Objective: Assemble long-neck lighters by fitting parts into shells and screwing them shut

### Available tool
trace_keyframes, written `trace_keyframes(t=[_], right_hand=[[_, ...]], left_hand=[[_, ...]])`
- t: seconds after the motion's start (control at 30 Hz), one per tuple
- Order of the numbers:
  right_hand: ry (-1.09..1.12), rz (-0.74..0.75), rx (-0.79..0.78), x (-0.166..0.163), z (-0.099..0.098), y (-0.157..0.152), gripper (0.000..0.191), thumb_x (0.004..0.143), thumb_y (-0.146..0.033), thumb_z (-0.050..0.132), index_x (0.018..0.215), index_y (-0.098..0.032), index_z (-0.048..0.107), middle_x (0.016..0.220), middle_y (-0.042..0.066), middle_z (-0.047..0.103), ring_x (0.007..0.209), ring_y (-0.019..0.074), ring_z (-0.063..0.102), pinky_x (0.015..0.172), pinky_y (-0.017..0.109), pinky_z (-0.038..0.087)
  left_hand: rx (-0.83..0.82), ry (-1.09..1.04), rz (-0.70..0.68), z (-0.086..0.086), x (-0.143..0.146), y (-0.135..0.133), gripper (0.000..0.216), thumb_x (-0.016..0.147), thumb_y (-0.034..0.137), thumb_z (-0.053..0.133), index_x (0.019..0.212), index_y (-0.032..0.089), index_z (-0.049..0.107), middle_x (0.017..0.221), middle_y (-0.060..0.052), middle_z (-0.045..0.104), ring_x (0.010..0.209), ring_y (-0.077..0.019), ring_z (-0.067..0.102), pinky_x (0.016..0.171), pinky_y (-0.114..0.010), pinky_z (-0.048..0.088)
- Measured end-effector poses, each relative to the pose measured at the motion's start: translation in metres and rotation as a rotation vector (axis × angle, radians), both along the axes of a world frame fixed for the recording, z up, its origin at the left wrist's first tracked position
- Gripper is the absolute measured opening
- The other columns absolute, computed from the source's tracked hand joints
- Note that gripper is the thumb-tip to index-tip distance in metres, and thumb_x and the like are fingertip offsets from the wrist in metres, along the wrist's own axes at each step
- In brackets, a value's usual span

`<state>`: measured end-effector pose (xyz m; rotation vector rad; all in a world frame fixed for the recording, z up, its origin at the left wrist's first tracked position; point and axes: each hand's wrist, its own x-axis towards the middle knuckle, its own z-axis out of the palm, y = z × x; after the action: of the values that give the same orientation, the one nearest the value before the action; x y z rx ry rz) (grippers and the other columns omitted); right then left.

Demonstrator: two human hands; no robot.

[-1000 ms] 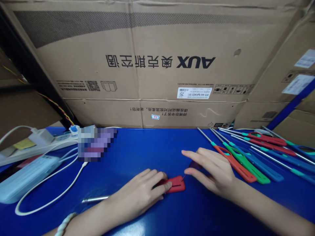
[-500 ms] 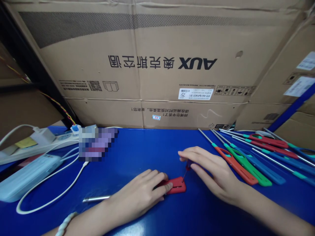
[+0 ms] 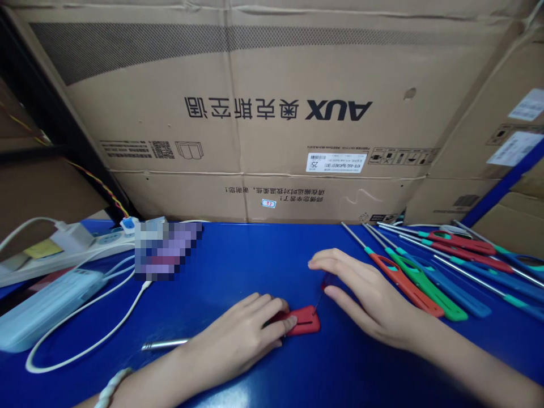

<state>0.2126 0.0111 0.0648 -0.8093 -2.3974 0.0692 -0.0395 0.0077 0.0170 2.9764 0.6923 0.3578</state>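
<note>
Under my left hand point(image 3: 250, 328) lies a red long-necked lighter point(image 3: 306, 321), pressed flat on the blue table with fingers and thumb closed round its handle. Its metal tube point(image 3: 165, 344) sticks out to the left from beneath my wrist. My right hand point(image 3: 361, 294) is closed round the dark red handle of a small screwdriver point(image 3: 325, 281), which my fingers partly hide. The screwdriver leans a little, and its thin shaft runs down to the right end of the lighter's handle, where the tip meets the red plastic near a slot.
Several long-necked lighters lie on the right, among them an orange one point(image 3: 408, 286) and a green one point(image 3: 429, 289). On the left are a pale blue power bank point(image 3: 51, 309), a looped white cable point(image 3: 85, 354) and a power strip point(image 3: 106, 241). A large cardboard box point(image 3: 263, 141) stands behind.
The screwdriver's handle and my right fingers have shifted slightly, with the tip staying at the lighter's end. My left hand keeps its hold on the lighter. The view has moved very little.
</note>
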Motion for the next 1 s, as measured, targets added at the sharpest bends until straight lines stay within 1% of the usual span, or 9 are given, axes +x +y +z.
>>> trace_keyframes(t=[0.07, 0.13, 0.23, 0.3, 0.4, 0.47, 0.57, 0.8, 1.0], right_hand=[[-0.021, 0.058, -0.139, 0.002, 0.007, -0.001, 0.025, 0.094, -0.013, 0.040, 0.116, -0.019, 0.050, 0.107, 0.010, 0.060, 0.103, 0.0190, 0.058, 0.086, 0.030, 0.049], [-0.008, 0.053, -0.184, 0.003, 0.008, -0.001, 0.020, 0.094, -0.013, 0.042, 0.110, -0.020, 0.052, 0.098, 0.007, 0.062, 0.091, 0.0165, 0.061, 0.079, 0.027, 0.050], [0.054, -0.016, -0.064, 0.001, -0.004, 0.001, 0.006, 0.095, -0.023, 0.048, 0.097, -0.020, 0.052, 0.082, 0.004, 0.062, 0.070, 0.0153, 0.060, 0.064, 0.025, 0.050], [0.078, -0.034, 0.060, -0.002, -0.011, 0.001, 0.010, 0.095, -0.028, 0.048, 0.096, -0.019, 0.051, 0.078, 0.003, 0.063, 0.065, 0.0157, 0.060, 0.060, 0.027, 0.050], [0.060, 0.000, 0.112, -0.005, -0.012, -0.003, 0.017, 0.097, -0.024, 0.042, 0.109, -0.018, 0.051, 0.094, 0.008, 0.067, 0.086, 0.0202, 0.065, 0.076, 0.033, 0.053], [0.069, 0.050, -0.018, -0.006, -0.008, -0.006, 0.027, 0.096, -0.017, 0.038, 0.121, -0.017, 0.048, 0.109, 0.010, 0.065, 0.102, 0.0193, 0.061, 0.087, 0.033, 0.051], [0.143, 0.098, -0.184, -0.006, -0.006, -0.008, 0.035, 0.096, -0.013, 0.036, 0.130, -0.018, 0.041, 0.103, 0.007, 0.065, 0.095, 0.0130, 0.062, 0.084, 0.025, 0.051], [0.090, 0.017, 0.282, -0.004, -0.027, 0.000, 0.010, 0.096, -0.024, 0.046, 0.094, -0.018, 0.054, 0.071, 0.003, 0.060, 0.063, 0.0151, 0.056, 0.063, 0.027, 0.047], [0.127, 0.118, 0.109, -0.005, -0.013, -0.003, 0.023, 0.093, -0.010, 0.036, 0.109, -0.014, 0.051, 0.090, 0.010, 0.064, 0.082, 0.0187, 0.060, 0.073, 0.031, 0.049]], left_hand=[[-0.012, 0.007, 0.001, 0.000, -0.001, 0.001, 0.028, 0.095, 0.017, 0.045, 0.123, 0.019, 0.050, 0.111, -0.009, 0.055, 0.092, -0.0206, 0.054, 0.080, -0.033, 0.047], [-0.022, 0.015, -0.001, -0.001, -0.002, 0.002, 0.031, 0.095, 0.017, 0.045, 0.126, 0.020, 0.049, 0.112, -0.009, 0.054, 0.093, -0.0205, 0.054, 0.081, -0.032, 0.047], [-0.026, 0.016, 0.002, -0.004, -0.004, 0.004, 0.032, 0.096, 0.018, 0.044, 0.128, 0.022, 0.048, 0.113, -0.008, 0.053, 0.092, -0.0201, 0.053, 0.080, -0.032, 0.047], [-0.027, 0.009, 0.003, -0.005, -0.004, 0.005, 0.032, 0.096, 0.018, 0.043, 0.128, 0.022, 0.047, 0.113, -0.009, 0.053, 0.092, -0.0202, 0.053, 0.080, -0.033, 0.047], [-0.032, 0.017, 0.002, -0.006, -0.004, 0.005, 0.033, 0.096, 0.017, 0.044, 0.128, 0.021, 0.047, 0.114, -0.009, 0.053, 0.093, -0.0207, 0.053, 0.080, -0.033, 0.047], [-0.036, 0.033, 0.004, -0.005, -0.004, 0.005, 0.033, 0.096, 0.018, 0.045, 0.129, 0.021, 0.046, 0.114, -0.009, 0.053, 0.094, -0.0215, 0.053, 0.081, -0.034, 0.047], [-0.043, 0.047, 0.006, -0.004, -0.005, 0.005, 0.034, 0.096, 0.020, 0.045, 0.129, 0.022, 0.046, 0.114, -0.009, 0.053, 0.095, -0.0222, 0.053, 0.082, -0.035, 0.047], [-0.035, 0.028, 0.003, -0.002, -0.005, 0.005, 0.035, 0.097, 0.020, 0.042, 0.132, 0.024, 0.045, 0.116, -0.010, 0.053, 0.096, -0.0216, 0.054, 0.084, -0.034, 0.048], [-0.010, 0.035, -0.005, -0.004, -0.005, 0.006, 0.033, 0.097, 0.019, 0.043, 0.129, 0.023, 0.047, 0.114, -0.010, 0.054, 0.095, -0.0217, 0.054, 0.082, -0.034, 0.048]])
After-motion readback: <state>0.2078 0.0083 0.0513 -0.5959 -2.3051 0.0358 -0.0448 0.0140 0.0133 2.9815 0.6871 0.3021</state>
